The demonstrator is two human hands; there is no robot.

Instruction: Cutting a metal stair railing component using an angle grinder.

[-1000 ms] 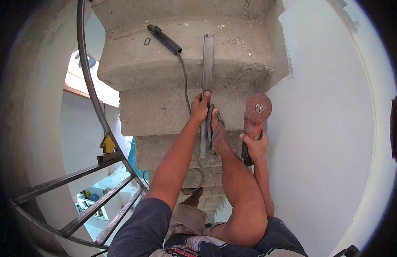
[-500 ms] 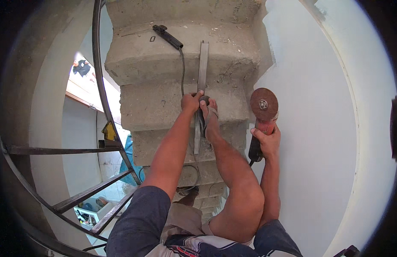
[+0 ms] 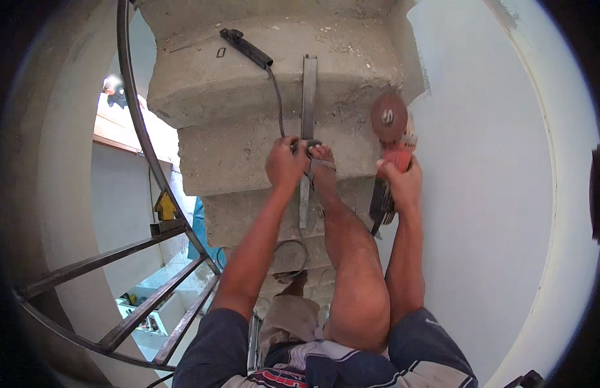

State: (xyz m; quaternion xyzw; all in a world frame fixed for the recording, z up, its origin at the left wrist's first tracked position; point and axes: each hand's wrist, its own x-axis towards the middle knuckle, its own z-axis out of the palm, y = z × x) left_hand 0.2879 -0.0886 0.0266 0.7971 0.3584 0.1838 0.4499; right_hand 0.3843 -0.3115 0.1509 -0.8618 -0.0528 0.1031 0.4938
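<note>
In my right hand [image 3: 402,184] is a red and black angle grinder [image 3: 395,155], its brown disc [image 3: 389,118] pointing up the stairs, clear of the steps. A square metal tube [image 3: 309,97] lies lengthwise over the concrete steps, under the toe of my sandaled foot [image 3: 322,158]. My left hand [image 3: 287,165] is closed at the tube's left edge beside the toes; what its fingers hold is hidden. A black cable [image 3: 278,103] runs down to that hand from a black electrode holder [image 3: 247,48] on the step above.
Concrete steps [image 3: 222,152] climb ahead. A pale wall [image 3: 487,174] stands close on the right. To the left is a metal railing frame [image 3: 144,136] with a yellow arrow-shaped piece [image 3: 164,205] on it, beside an open drop. A looped cable [image 3: 306,255] lies on lower steps.
The grinder has risen and shifted slightly left in my right hand. My left hand has turned, with its fingers now curled at the tube's side. The view has shifted a little.
</note>
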